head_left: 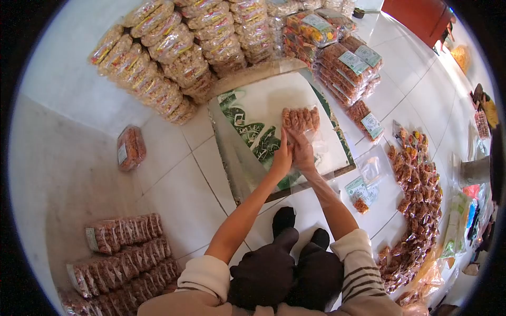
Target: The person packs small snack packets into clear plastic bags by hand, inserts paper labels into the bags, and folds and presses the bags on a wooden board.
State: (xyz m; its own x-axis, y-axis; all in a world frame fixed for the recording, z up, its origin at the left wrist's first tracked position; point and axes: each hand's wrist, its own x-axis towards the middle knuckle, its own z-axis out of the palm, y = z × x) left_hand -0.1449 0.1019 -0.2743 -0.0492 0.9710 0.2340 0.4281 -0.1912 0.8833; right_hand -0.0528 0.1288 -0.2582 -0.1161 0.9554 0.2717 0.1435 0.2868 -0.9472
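Observation:
On a low table (253, 95) with a white and green printed top lies a clear plastic bag (301, 119) with brown snack pieces at its far end. My left hand (283, 158) and my right hand (302, 151) are close together at the near end of this bag. The left fingers point forward and press against the plastic. Those of the right hand are bent over the bag's loose part, partly hiding it. Clear plastic spreads out beside the right wrist.
Stacked snack packs (168, 47) stand behind the table, with labelled brown packs (350, 66) at the back right. Many small packets (419, 205) form a pile on the right. Labels (358, 189) and clear bags (373, 167) lie nearby. Long packs (124, 263) are at lower left, and one pack (131, 148) lies alone.

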